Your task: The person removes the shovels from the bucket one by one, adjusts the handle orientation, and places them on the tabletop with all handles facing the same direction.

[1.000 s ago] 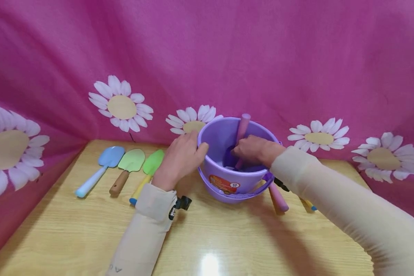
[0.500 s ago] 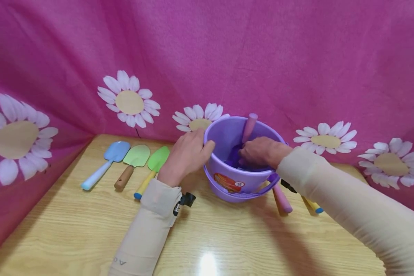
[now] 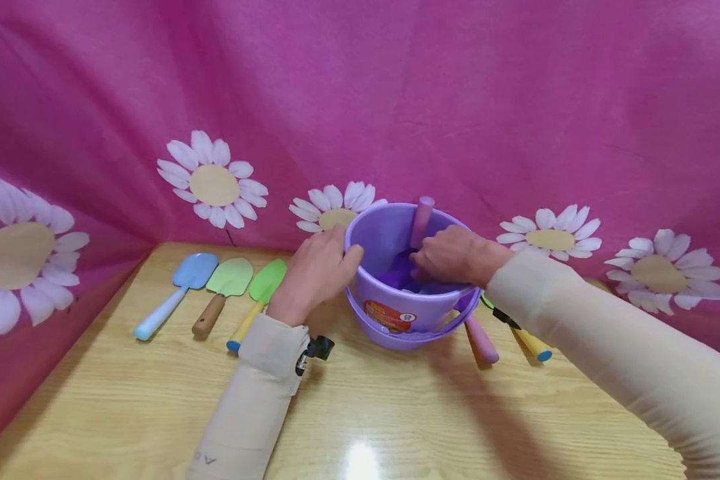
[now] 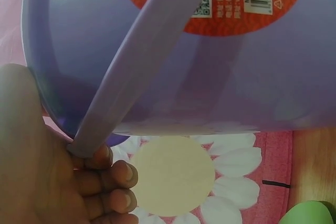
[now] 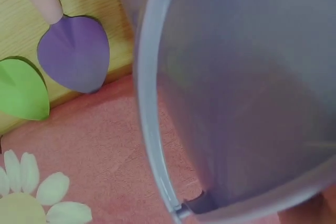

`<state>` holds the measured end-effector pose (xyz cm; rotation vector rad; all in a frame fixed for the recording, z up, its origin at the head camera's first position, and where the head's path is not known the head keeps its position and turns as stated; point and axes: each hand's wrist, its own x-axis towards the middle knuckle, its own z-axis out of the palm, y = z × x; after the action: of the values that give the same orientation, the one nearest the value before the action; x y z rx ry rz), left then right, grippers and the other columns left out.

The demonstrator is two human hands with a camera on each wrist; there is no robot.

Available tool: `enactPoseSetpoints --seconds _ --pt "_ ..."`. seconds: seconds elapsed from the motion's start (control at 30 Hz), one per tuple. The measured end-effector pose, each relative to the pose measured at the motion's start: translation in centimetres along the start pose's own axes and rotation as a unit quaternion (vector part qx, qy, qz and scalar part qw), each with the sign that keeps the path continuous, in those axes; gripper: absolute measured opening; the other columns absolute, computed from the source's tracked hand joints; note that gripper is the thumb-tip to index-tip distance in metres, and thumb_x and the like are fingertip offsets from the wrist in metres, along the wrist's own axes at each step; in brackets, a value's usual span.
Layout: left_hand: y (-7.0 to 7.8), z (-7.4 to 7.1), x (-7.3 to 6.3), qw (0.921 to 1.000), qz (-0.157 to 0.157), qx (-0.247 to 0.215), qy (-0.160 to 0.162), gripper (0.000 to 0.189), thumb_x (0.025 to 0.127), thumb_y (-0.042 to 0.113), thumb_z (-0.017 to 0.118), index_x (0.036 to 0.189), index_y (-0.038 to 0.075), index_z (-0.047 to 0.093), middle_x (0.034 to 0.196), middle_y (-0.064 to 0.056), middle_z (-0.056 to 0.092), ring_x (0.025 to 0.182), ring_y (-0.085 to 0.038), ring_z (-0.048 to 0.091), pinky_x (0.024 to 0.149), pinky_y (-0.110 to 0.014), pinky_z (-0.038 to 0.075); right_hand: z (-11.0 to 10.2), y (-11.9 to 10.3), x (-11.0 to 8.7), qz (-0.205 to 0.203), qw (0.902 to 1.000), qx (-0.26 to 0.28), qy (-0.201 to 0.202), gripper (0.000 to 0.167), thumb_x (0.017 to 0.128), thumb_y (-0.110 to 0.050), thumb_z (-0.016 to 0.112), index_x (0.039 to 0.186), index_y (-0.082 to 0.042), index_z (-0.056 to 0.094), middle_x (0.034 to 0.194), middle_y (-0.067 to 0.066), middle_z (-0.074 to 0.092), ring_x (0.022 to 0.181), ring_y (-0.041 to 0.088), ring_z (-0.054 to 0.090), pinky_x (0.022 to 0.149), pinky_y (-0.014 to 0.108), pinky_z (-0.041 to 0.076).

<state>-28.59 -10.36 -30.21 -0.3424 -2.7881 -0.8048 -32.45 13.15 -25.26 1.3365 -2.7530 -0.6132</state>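
A purple bucket with a red label stands on the table, its handle swung down in front. My left hand grips the bucket's left rim, thumb showing on the outside in the head view. Inside the bucket, my right hand has curled fingers against purple shapes; its fingertips are hidden, so I cannot tell what it holds. A pink handle leans on the back inside wall beside the right hand. Right of the bucket lies a trowel with a pink handle and a purple blade.
To the left lie trowels: one blue, one pale green with a brown handle, one bright green with a yellow handle. Another yellow-handled trowel lies under the right forearm. A pink flowered cloth hangs behind the table.
My right hand has risen slightly inside the bucket, and more of the purple shape beneath it shows. The left hand keeps its hold on the rim. The head view has shifted a little.
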Motion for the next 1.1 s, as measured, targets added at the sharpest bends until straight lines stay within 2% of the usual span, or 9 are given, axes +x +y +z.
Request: enactPoseSetpoints --seconds 0.1,0.23,0.53,0.7,0.9,1.1 --pt "0.0 0.1 -0.2 1.0000 -0.004 -0.003 -0.003 0.053 0.100 0.042 0.038 0.132 0.004 0.057 0.117 -0.008 0.066 0.105 -0.030 0.062 0.096 -0.046 0.053 -0.2 0.1 -0.4 -0.007 1.0000 0.000 0.003 0.024 0.099 -0.034 0.065 0.084 -0.014 0.067 0.069 0.006 0.070 0.054 0.025 0.060 0.057 0.046 0.054" --pt "0.5 0.2 0.0 0.9999 -0.002 -0.008 -0.011 0.054 0.100 0.042 0.038 0.133 0.004 0.056 0.117 -0.009 0.065 0.107 -0.030 0.061 0.098 -0.048 0.051 -0.5 0.5 -1.2 0.006 1.0000 0.001 0.004 0.025 0.100 -0.035 0.064 0.087 -0.014 0.066 0.073 0.006 0.071 0.057 0.025 0.063 0.060 0.048 0.056" --pt "0.4 -0.3 0.1 0.9999 -0.009 0.000 -0.013 0.051 0.099 0.041 0.037 0.125 0.002 0.056 0.113 -0.014 0.064 0.110 -0.035 0.062 0.099 -0.051 0.050 -2.1 1.3 -2.1 0.018 0.9997 -0.013 0.014 0.027 0.103 -0.036 0.059 0.094 -0.011 0.062 0.085 0.011 0.073 0.058 0.029 0.063 0.056 0.051 0.056" --pt "0.5 -0.1 0.1 0.9998 -0.005 -0.003 -0.018 0.051 0.099 0.042 0.037 0.124 0.002 0.056 0.112 -0.014 0.064 0.108 -0.036 0.062 0.098 -0.051 0.050 -2.4 1.9 -3.4 0.036 0.9991 -0.018 0.013 0.027 0.103 -0.036 0.059 0.090 -0.012 0.060 0.080 0.009 0.069 0.053 0.026 0.057 0.052 0.047 0.054" --pt "0.3 -0.2 0.0 0.9999 -0.009 0.001 -0.014 0.047 0.099 0.040 0.037 0.118 0.001 0.057 0.107 -0.015 0.063 0.105 -0.036 0.062 0.095 -0.050 0.050 -3.1 2.4 -4.3 0.062 0.9978 0.016 0.012 0.029 0.104 -0.037 0.057 0.088 -0.012 0.056 0.069 0.003 0.056 0.053 0.022 0.051 0.049 0.040 0.048" --pt "0.3 -0.2 -0.1 0.9998 -0.005 -0.006 -0.020 0.047 0.099 0.039 0.036 0.117 0.001 0.056 0.106 -0.016 0.062 0.106 -0.035 0.061 0.095 -0.050 0.049 -3.5 2.7 -5.5 0.084 0.9963 0.015 0.003 0.030 0.104 -0.039 0.057 0.092 -0.012 0.058 0.073 0.006 0.063 0.054 0.025 0.054 0.051 0.045 0.052"
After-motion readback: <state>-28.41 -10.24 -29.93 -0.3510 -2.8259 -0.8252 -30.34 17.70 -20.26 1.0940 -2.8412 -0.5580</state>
